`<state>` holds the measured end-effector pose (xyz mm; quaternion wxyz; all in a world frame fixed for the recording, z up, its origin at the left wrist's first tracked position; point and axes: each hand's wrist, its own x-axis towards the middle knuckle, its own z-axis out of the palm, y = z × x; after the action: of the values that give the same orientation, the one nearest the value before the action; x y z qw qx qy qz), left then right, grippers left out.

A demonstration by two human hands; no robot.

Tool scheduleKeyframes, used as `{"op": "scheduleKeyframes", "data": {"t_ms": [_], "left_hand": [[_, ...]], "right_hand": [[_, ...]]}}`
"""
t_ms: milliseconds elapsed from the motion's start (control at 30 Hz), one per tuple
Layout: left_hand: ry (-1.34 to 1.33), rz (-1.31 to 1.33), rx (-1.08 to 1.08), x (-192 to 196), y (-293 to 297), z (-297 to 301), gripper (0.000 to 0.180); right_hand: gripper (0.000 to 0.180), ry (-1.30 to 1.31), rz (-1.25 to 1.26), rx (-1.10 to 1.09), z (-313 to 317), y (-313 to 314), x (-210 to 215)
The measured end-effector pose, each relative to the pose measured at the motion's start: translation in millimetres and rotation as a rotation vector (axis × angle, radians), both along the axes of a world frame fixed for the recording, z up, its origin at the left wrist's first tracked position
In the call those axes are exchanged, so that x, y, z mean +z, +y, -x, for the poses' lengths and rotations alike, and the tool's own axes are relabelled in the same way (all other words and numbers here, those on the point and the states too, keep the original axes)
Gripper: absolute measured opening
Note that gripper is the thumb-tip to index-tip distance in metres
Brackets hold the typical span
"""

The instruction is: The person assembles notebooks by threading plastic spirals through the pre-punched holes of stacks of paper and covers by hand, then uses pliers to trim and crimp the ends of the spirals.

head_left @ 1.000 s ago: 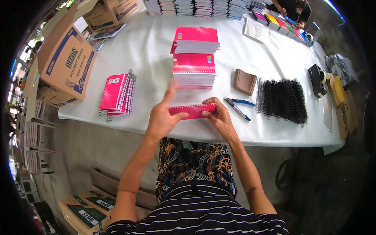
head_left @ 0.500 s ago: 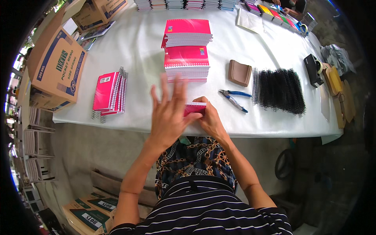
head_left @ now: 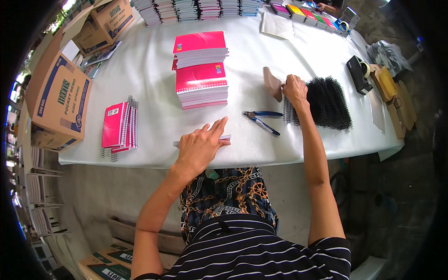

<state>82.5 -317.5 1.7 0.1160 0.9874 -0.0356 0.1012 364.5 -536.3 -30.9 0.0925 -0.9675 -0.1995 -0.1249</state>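
Note:
My left hand [head_left: 198, 147] grips a small notebook [head_left: 226, 139] on edge at the table's near side, the palm over it and hiding most of it. Farther right, my right hand [head_left: 295, 91] is closed on the edge of a curved brown slab [head_left: 271, 84], which is tilted up on its side. Close by that hand lies a pile of black spiral wire coils [head_left: 329, 105]. Blue-handled pliers [head_left: 263, 122] rest between the two hands. Beyond my left hand stands a stack of pink-covered notebooks [head_left: 200, 84] with punched edges and no coils.
Several coil-bound pink notebooks [head_left: 119, 125] lie at the left, near an open cardboard box [head_left: 60, 98]. A black tape dispenser [head_left: 358, 74] sits at the right. Rows of stacked notebooks [head_left: 186, 10] line the far edge. Another person's hand [head_left: 321, 6] shows at the far right.
My right hand has left the notebook, moved right and taken hold of the brown slab, tipping it up. My left hand has stayed with the notebook. The view has shifted right.

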Motion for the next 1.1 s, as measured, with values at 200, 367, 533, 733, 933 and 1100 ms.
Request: {"op": "scheduleKeyframes", "data": {"t_ms": [200,367,533,733,933,1100], "left_hand": [[0.03,0.045,0.04,-3.1,3.4,0.4,0.057],[0.048,0.082,0.029,0.7,3.4,-0.9,0.053],[-0.085,0.125,-0.063,-3.7,1.2,-5.2,0.051],[-0.033,-0.05,-0.033,0.4,10.0,-1.7,0.052],[-0.03,-0.029,-0.03,-0.7,9.0,-5.1,0.05],[0.026,0.026,0.01,6.1,6.5,-6.4,0.05]], "right_hand": [[0.021,-0.001,0.038,0.058,2.2,-1.2,1.2],[0.023,0.056,0.09,0.036,0.3,0.2,6.5],[0.022,0.162,-0.247,0.036,-7.9,-26.1,19.5],[0.019,0.473,-0.605,0.686,116.5,25.2,70.6],[0.015,0.677,-0.664,0.695,157.7,42.8,47.1],[0.012,0.778,-0.729,0.75,155.6,41.6,41.7]]}}
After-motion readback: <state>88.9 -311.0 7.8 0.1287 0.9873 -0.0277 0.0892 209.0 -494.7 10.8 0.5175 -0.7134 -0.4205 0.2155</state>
